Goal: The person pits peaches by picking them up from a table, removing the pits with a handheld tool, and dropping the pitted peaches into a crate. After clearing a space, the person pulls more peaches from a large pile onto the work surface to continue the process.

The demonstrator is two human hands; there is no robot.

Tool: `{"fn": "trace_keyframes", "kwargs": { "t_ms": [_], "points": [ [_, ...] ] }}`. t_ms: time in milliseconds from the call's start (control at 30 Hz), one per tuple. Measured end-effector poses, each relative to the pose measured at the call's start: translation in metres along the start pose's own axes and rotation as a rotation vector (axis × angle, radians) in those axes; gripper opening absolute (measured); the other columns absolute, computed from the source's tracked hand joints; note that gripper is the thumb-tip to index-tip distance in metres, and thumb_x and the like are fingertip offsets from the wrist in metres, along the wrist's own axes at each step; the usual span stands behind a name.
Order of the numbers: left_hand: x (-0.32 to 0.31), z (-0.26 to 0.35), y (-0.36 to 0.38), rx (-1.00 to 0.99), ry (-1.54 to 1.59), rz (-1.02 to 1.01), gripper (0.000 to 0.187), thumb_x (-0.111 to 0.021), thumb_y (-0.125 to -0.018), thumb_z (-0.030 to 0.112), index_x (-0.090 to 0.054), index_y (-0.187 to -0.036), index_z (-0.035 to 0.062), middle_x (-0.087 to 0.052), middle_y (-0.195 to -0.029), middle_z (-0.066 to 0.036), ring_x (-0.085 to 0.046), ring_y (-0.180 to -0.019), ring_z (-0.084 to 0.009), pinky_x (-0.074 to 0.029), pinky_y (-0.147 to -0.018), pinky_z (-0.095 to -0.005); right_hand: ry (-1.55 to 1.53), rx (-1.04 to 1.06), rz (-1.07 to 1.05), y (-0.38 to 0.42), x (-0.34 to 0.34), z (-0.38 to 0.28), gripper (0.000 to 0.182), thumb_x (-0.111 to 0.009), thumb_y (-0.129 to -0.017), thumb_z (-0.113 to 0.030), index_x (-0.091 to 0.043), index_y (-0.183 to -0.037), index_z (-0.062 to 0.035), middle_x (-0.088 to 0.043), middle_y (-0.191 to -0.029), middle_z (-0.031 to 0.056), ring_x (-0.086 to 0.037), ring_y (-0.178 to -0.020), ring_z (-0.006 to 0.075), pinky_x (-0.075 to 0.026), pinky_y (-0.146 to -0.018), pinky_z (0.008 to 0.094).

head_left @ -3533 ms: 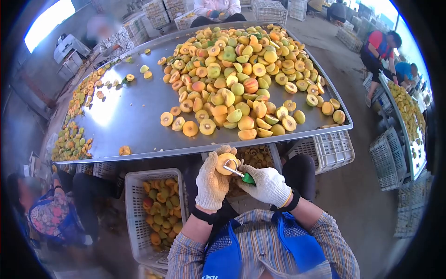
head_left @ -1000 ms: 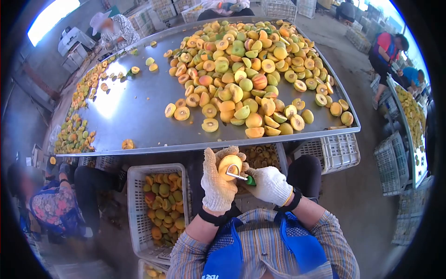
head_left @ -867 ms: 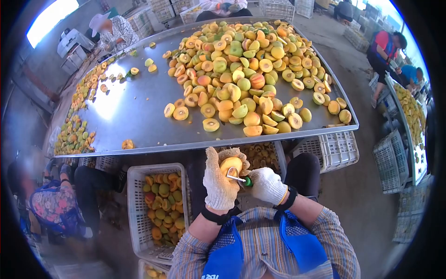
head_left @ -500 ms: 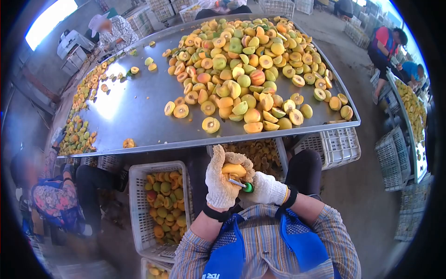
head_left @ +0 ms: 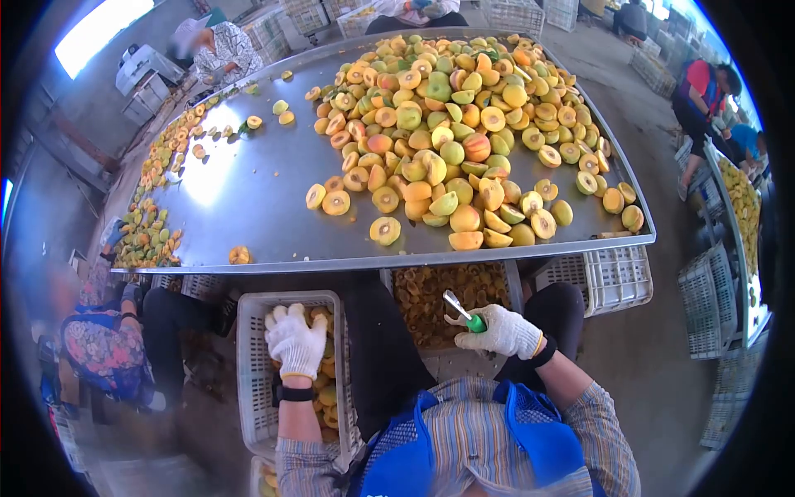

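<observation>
My left hand [head_left: 296, 340], in a white knit glove, is over the white plastic crate [head_left: 247, 364] at lower left. Its fingers are spread above the halved yellow peaches [head_left: 329, 393], and I see no fruit in it. In front of my right thigh, my right hand [head_left: 502, 331], also gloved, is wrapped around a green-handled pitting spoon [head_left: 475, 322]. The spoon's metal end points up and left. Below the table edge, between my knees, a container holds brown pits and scraps [head_left: 439, 290].
A metal table [head_left: 273, 224] spans the front, with a large heap of halved peaches [head_left: 447, 141] and more along its left side. White crates [head_left: 617, 277] stand under its right corner. A person [head_left: 103, 348] sits close on my left; others work at the back and far right.
My hands have parted. The left has let go of the peach half and moved down left to the crate; the right has shifted right, still holding the pitting spoon. The view has turned slightly.
</observation>
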State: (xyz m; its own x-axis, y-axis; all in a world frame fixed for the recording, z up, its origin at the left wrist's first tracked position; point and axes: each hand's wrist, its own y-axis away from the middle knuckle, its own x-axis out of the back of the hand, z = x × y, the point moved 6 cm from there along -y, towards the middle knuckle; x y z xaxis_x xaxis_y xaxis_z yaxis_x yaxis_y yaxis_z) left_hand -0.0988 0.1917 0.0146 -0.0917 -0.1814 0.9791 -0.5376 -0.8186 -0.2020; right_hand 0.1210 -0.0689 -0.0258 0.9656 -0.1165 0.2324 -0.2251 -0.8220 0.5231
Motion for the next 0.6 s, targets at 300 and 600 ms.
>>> {"fn": "trace_keyframes", "kwargs": {
  "t_ms": [300, 600],
  "points": [
    [-0.029, 0.165, -0.145, -0.446, 0.265, 0.013, 0.043, -0.071, -0.083, 0.035, -0.062, -0.119, 0.0134, -0.066, -0.106, -0.015, -0.065, -0.095, -0.0368, -0.053, -0.081, -0.047, 0.322, -0.152, 0.005, -0.016, 0.004, 0.003, 0.05, -0.067, -0.085, -0.052, -0.069, -0.117, -0.0141, -0.072, -0.092, 0.0153, -0.071, -0.087, 0.0316, -0.055, -0.078, 0.0401],
    [-0.051, 0.246, -0.165, -0.601, 0.145, -0.042, 0.059, -0.072, -0.075, 0.05, -0.064, -0.111, 0.0041, -0.069, -0.1, -0.012, -0.068, -0.092, -0.0327, -0.054, -0.085, -0.0435, 0.265, -0.055, 0.024, -0.026, 0.005, 0.003, 0.042, -0.068, -0.085, -0.045, -0.07, -0.11, -0.0102, -0.071, -0.09, 0.0183, -0.069, -0.087, 0.0367, -0.053, -0.078, 0.0436]
  ]
}}
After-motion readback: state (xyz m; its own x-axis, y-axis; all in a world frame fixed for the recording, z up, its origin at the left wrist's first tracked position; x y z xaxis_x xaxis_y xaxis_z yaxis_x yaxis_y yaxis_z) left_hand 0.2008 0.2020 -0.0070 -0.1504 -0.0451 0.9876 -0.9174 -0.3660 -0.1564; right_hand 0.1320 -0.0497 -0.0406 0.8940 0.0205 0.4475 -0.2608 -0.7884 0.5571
